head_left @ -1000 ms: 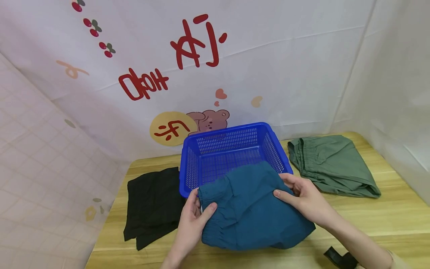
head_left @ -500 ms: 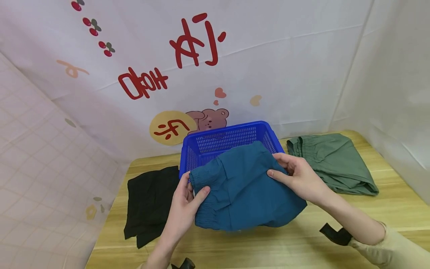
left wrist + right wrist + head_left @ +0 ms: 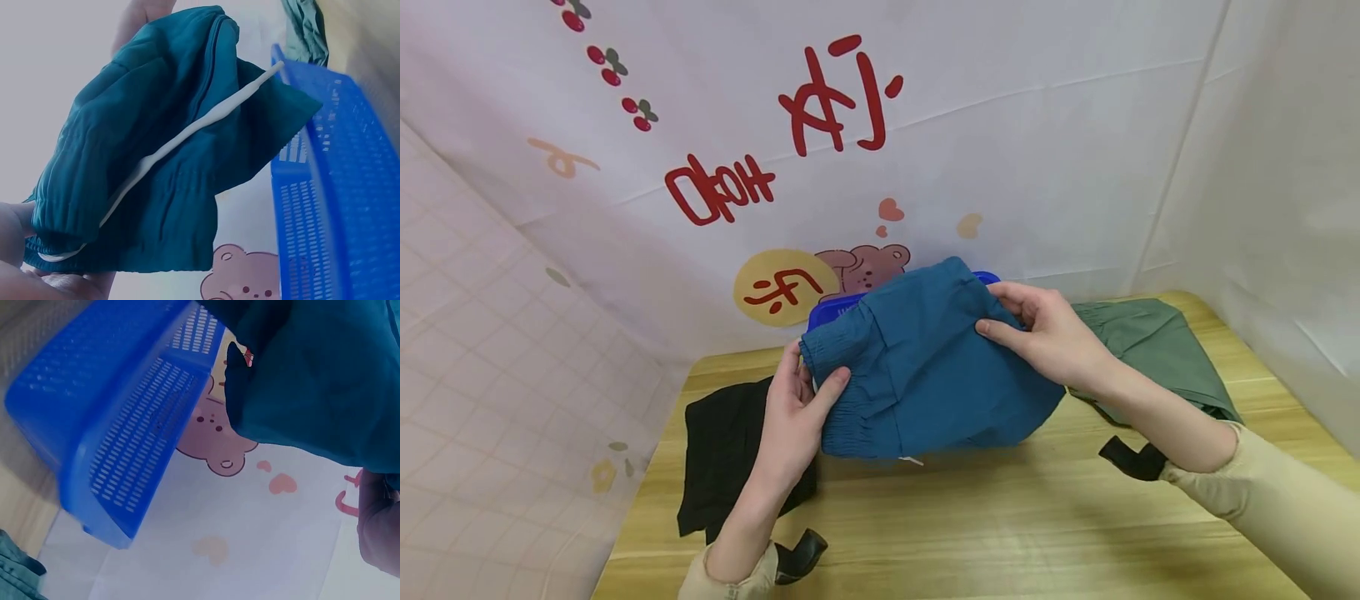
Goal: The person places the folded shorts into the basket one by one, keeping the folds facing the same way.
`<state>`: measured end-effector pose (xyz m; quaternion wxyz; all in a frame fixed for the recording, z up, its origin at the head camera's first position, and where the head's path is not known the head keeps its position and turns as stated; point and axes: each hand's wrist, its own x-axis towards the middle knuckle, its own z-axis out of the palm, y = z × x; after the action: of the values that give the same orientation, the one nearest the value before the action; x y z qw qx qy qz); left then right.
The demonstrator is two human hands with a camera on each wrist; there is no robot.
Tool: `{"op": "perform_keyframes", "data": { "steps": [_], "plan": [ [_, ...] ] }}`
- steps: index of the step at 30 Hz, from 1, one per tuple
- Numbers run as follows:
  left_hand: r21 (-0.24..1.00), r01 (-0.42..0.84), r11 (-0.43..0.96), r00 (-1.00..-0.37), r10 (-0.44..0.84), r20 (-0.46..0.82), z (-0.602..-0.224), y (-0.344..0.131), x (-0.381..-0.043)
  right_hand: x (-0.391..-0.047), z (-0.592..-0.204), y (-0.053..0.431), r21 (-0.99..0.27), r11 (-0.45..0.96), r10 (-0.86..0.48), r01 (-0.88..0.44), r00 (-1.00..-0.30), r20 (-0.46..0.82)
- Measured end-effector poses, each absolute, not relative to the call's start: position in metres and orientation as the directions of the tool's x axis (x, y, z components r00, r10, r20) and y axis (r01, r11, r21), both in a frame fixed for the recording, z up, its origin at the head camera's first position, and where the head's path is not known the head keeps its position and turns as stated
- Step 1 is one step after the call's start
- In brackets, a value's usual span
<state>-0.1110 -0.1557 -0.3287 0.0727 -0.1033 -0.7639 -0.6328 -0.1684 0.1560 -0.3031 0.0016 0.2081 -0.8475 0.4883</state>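
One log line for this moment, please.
left hand: grips teal shorts waistband | right hand: pinches far edge | shorts: lifted above blue basket

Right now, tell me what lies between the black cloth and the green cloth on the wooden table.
In the head view, the folded teal shorts, held up by both hands, and the blue plastic basket behind them.

left hand (image 3: pixel 793 412) raised, fingers curled, right hand (image 3: pixel 1048 337) pinching

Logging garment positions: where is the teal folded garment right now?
In the head view the teal garment is centre frame, held up by the left hand and right hand, in front of the blue basket, between the black garment and green garment.
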Motion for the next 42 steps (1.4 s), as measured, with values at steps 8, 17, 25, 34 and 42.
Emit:
{"op": "perform_keyframes", "data": {
  "steps": [8,17,25,34,42],
  "plan": [
    [0.955,0.258,0.145,-0.966,0.021,0.258,-0.317,-0.154,-0.136,-0.197,-0.289,0.146,-0.804,0.440,-0.341,-0.400,-0.903,0.263],
    [0.952,0.285,0.112,-0.956,-0.033,0.290,-0.326,-0.158,-0.161,-0.227,-0.293,0.131,-0.791,0.473,-0.344,-0.389,-0.907,0.241],
    [0.967,0.181,0.178,-0.983,-0.009,0.186,-0.338,-0.161,-0.182,-0.253,-0.309,0.127,-0.776,0.512,-0.389,-0.369,-0.905,0.174],
    [0.939,0.041,0.342,-0.999,0.033,0.032,-0.349,-0.170,-0.199,-0.270,-0.330,0.125,-0.805,0.535,-0.434,-0.256,-0.901,-0.002],
    [0.791,-0.055,0.609,-0.994,0.038,-0.098,-0.360,-0.173,-0.216,-0.282,-0.345,0.126,-0.750,0.637,-0.442,-0.179,-0.882,-0.164]
  ]
}}
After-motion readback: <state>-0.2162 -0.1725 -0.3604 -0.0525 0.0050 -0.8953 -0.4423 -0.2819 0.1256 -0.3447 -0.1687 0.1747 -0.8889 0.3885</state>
